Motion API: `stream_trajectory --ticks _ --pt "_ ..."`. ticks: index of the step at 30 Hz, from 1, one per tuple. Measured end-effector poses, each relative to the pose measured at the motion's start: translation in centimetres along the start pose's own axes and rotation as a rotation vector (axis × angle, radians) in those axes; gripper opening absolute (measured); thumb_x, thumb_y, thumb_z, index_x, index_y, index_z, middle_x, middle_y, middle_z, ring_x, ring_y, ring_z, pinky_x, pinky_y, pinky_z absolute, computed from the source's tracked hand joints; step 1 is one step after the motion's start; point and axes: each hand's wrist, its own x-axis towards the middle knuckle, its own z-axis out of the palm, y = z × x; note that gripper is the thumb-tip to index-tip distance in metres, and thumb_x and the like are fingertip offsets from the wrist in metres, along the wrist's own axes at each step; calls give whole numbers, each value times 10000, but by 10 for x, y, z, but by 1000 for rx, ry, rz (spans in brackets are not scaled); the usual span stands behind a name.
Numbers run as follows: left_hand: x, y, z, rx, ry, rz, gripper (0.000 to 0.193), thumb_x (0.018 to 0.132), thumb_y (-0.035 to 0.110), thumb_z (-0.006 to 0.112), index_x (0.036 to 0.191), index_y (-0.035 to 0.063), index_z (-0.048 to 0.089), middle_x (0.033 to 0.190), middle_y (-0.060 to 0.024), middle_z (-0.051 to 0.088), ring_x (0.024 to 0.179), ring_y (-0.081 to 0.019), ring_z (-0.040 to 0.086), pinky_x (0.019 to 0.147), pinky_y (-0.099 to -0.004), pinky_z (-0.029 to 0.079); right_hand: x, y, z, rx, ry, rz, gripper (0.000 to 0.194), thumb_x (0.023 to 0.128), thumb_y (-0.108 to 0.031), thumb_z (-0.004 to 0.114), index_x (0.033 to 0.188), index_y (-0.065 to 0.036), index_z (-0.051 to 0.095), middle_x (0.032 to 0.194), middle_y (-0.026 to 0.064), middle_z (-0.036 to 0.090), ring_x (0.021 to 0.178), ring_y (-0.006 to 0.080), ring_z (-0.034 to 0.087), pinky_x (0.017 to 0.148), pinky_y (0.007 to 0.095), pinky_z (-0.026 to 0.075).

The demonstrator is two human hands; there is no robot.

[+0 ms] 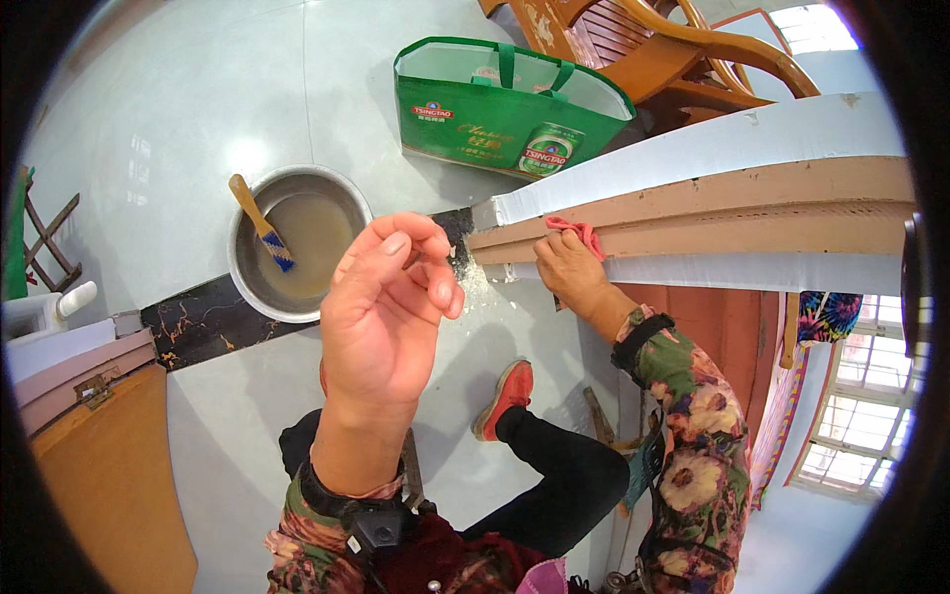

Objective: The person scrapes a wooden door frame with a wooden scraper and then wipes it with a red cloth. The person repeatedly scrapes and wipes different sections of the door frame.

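My right hand grips a crumpled red cloth and presses it against a tan painted door frame. Palm up and with loosely curled fingers, my left hand is raised in front of me and holds nothing. Behind it on the floor stands a metal basin of cloudy water, partly hidden by the fingers. A brush with a wooden handle and blue bristles leans inside the basin. Pale flakes lie scattered at the foot of the frame.
A black marble threshold strip crosses the grey tiled floor. Beyond it stand a green Tsingtao bag and a wooden armchair. An orange-brown door is at the left. My red shoe rests near the flakes.
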Motion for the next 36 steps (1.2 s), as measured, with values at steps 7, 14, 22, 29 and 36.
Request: stream_trajectory --ticks 7,14,22,29,36 --pt "3 -2 0 -26 6 -24 217 983 157 540 1081 -12 633 948 -103 666 708 -178 591 657 -348 482 -2 4 -5 -11 -29 -46 181 819 -186 596 897 -103 737 965 56 548 1012 246 527 924 394 398" --pt "0 -3 1 -57 1 -28 204 980 149 549 1073 -10 638 948 -100 667 696 -176 600 651 -348 486 4 -10 32 23 56 -18 169 821 -184 596 880 -101 731 960 66 559 993 252 544 912 409 398" --pt "-2 9 -2 -29 22 14 184 974 135 558 1062 -5 640 930 -91 677 677 -168 608 627 -342 491 55 -46 9 576 256 323 148 795 -183 678 911 -110 736 954 70 611 968 271 588 886 429 399" --pt "-5 4 -5 16 30 -14 178 968 138 570 1068 8 640 922 -78 676 665 -167 601 618 -340 483 2 -21 -98 2271 357 845 343 958 -104 631 1287 -12 600 1061 39 651 939 212 650 842 360 536" --pt "-8 1 -6 92 3 -31 183 978 170 544 1084 44 623 973 -60 635 707 -161 570 648 -335 458 -39 -55 -102 3075 785 594 313 1017 -225 606 1292 -77 581 1234 58 644 1132 215 629 1000 390 518"
